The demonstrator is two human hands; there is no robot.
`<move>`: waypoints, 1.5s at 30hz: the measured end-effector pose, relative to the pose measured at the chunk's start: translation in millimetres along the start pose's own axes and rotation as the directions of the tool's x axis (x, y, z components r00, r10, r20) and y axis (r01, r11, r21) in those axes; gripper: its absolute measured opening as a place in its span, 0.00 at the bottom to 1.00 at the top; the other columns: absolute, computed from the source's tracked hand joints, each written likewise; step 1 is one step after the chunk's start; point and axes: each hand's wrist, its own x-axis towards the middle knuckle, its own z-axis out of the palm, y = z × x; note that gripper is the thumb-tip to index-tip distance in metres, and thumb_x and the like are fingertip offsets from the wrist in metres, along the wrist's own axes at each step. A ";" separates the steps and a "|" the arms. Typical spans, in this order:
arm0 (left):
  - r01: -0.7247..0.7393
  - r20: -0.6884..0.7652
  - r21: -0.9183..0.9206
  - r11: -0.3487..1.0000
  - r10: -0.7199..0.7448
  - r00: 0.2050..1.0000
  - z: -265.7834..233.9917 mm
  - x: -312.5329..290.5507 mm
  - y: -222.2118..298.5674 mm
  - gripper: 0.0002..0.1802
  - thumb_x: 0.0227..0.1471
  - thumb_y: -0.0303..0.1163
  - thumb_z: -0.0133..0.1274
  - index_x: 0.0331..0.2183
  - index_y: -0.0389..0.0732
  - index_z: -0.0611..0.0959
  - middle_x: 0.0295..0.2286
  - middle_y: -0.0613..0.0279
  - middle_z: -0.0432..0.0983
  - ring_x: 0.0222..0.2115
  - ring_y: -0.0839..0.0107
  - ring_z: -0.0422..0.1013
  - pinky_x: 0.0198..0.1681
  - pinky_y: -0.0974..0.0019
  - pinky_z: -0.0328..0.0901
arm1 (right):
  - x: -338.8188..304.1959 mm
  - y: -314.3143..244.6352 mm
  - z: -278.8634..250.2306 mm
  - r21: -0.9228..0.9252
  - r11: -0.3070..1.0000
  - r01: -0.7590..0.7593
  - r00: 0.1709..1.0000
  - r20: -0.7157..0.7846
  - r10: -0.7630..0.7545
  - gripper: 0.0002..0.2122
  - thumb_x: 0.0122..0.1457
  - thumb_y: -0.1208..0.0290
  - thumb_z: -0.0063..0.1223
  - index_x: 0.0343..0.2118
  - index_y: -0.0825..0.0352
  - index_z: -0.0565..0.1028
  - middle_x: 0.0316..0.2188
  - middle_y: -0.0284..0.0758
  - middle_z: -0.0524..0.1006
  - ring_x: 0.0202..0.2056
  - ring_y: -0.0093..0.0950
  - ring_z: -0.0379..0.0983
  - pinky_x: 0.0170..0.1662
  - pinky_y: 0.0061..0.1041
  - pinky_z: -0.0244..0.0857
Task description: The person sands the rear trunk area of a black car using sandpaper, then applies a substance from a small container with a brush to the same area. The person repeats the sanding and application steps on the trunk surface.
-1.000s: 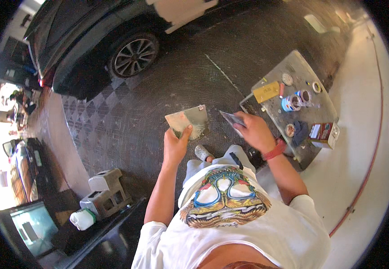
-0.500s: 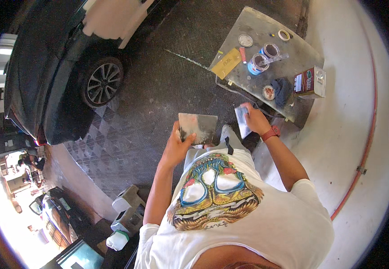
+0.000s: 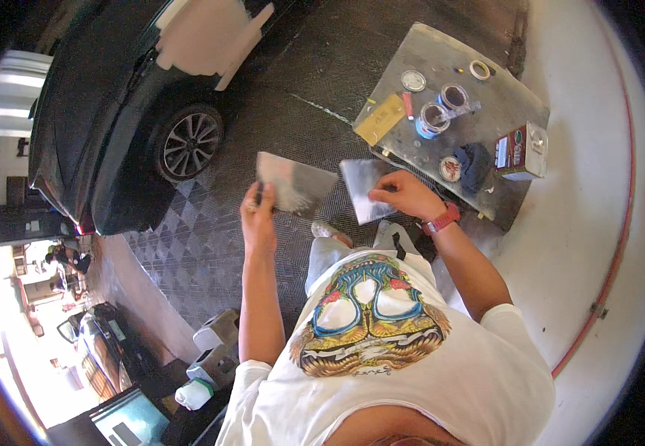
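- Over the dark patterned floor [image 3: 218, 223], a smeared grey plate [image 3: 294, 181] and a silvery sheet [image 3: 357, 182] sit just beside each other, plate on my left, sheet on my right.
- With my left hand [image 3: 258, 223] I pinch the plate by its left edge; it reaches rightward from that grip, long axis across me, right end angled slightly toward me.
- With my right hand [image 3: 411, 195] I pinch the sheet near its right side; it lies leftward of the grip, longer axis pointing away from me.
- My right hand is nearer the tabletop [image 3: 435, 52].
- There, two open tins, a near tin [image 3: 428, 132] and a far tin [image 3: 454, 97], hold something dark brown.
- Beside them, a shallow lid [image 3: 450, 169] carries reddish smears; a rectangular red can [image 3: 516, 149] hides its contents.
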 end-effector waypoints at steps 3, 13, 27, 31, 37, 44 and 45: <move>-0.003 0.238 0.295 0.956 -0.070 0.969 20.1 -14.2 5.7 0.27 0.59 0.40 0.60 0.51 0.28 0.77 0.41 0.60 0.78 0.40 0.77 0.71 0.45 0.70 0.66 | 13.2 -2.4 2.5 0.056 0.985 0.165 0.965 -0.216 -0.149 0.13 0.60 0.61 0.62 0.33 0.68 0.83 0.25 0.32 0.80 0.27 0.17 0.69 0.32 0.23 0.64; -0.047 0.083 -0.128 0.991 0.058 0.995 5.5 15.6 17.7 0.19 0.62 0.38 0.56 0.51 0.41 0.75 0.43 0.65 0.78 0.42 0.75 0.74 0.45 0.68 0.67 | 16.0 -49.5 -2.8 -0.066 0.978 0.200 0.871 -0.444 -0.208 0.17 0.56 0.65 0.64 0.46 0.67 0.77 0.39 0.37 0.81 0.43 0.30 0.77 0.48 0.31 0.68; 0.115 0.480 0.081 0.990 -0.140 0.866 12.8 2.9 8.8 0.23 0.66 0.42 0.50 0.55 0.37 0.73 0.48 0.65 0.74 0.50 0.74 0.66 0.57 0.64 0.59 | 62.9 -63.2 47.2 0.019 0.985 0.170 0.847 -0.515 -0.136 0.22 0.60 0.65 0.59 0.52 0.74 0.72 0.48 0.47 0.78 0.50 0.39 0.75 0.56 0.35 0.65; 0.035 0.431 0.083 0.996 -0.067 0.900 16.2 -5.4 17.2 0.25 0.67 0.46 0.47 0.54 0.36 0.75 0.48 0.64 0.74 0.50 0.74 0.66 0.56 0.65 0.59 | 82.0 -51.5 27.7 0.182 0.973 0.144 0.831 -0.557 -0.019 0.26 0.60 0.59 0.59 0.54 0.75 0.70 0.51 0.52 0.75 0.53 0.42 0.73 0.57 0.36 0.64; 0.219 0.406 0.125 0.968 -0.251 0.878 2.9 4.2 6.0 0.28 0.68 0.49 0.42 0.55 0.35 0.73 0.50 0.62 0.74 0.53 0.72 0.65 0.59 0.65 0.58 | 91.1 -36.7 45.0 0.317 0.926 0.203 0.936 -0.340 -0.089 0.27 0.63 0.59 0.57 0.58 0.73 0.66 0.52 0.47 0.75 0.54 0.39 0.72 0.60 0.34 0.62; 0.258 0.223 -0.563 0.785 -0.156 0.962 -15.2 5.6 9.3 0.30 0.66 0.49 0.45 0.58 0.34 0.69 0.56 0.56 0.70 0.58 0.61 0.65 0.64 0.55 0.56 | 92.1 -69.2 11.2 0.824 0.458 0.333 0.857 -0.467 0.218 0.16 0.63 0.70 0.56 0.52 0.63 0.70 0.46 0.33 0.77 0.43 0.25 0.78 0.36 0.27 0.77; 0.280 0.306 -0.565 0.776 -0.119 0.945 -3.7 1.6 25.9 0.30 0.66 0.48 0.45 0.59 0.34 0.69 0.56 0.56 0.70 0.58 0.61 0.65 0.64 0.55 0.56 | 91.3 -74.4 18.2 0.851 0.443 0.282 0.887 -0.407 0.218 0.16 0.63 0.70 0.56 0.52 0.63 0.70 0.46 0.33 0.77 0.43 0.26 0.78 0.37 0.27 0.77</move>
